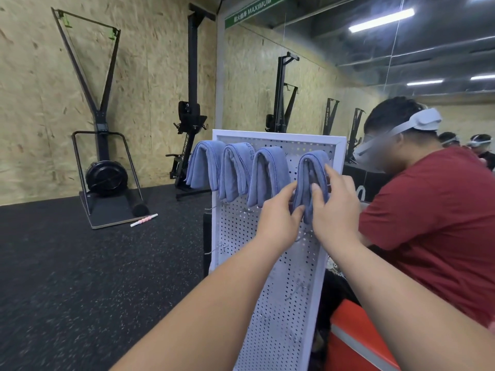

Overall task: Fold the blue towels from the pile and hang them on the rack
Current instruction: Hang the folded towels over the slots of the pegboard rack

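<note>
Working at the white pegboard rack, at the right end of its top row. Gripping the fourth towel with both hands: left hand pinching its lower left edge between thumb and fingers, right hand closed on its right side, thumb on the front fold, fingers round the back. Hangs doubled over a hook hidden under the cloth, just right of three more folded towels draped side by side. Looks like the settling step: evening the two hanging halves before letting go. No sign of the pile in view; cannot tell the count left.

Risk of dragging the cloth off the hook and onto the floor by tugging harder on one half than the other. Risk of sliding it off the hook's tip by pulling toward the near side, or of rocking the tall, narrow rack. Risk of brushing the third towel, just beside on the left, with a sideways sweep of the left hand, and skewing it. Risk, on releasing with uneven halves, of a slow creep off under the longer side's weight. Little room on the right as well: person in a red shirt close beside the rack, within reach of a swung elbow.
</note>
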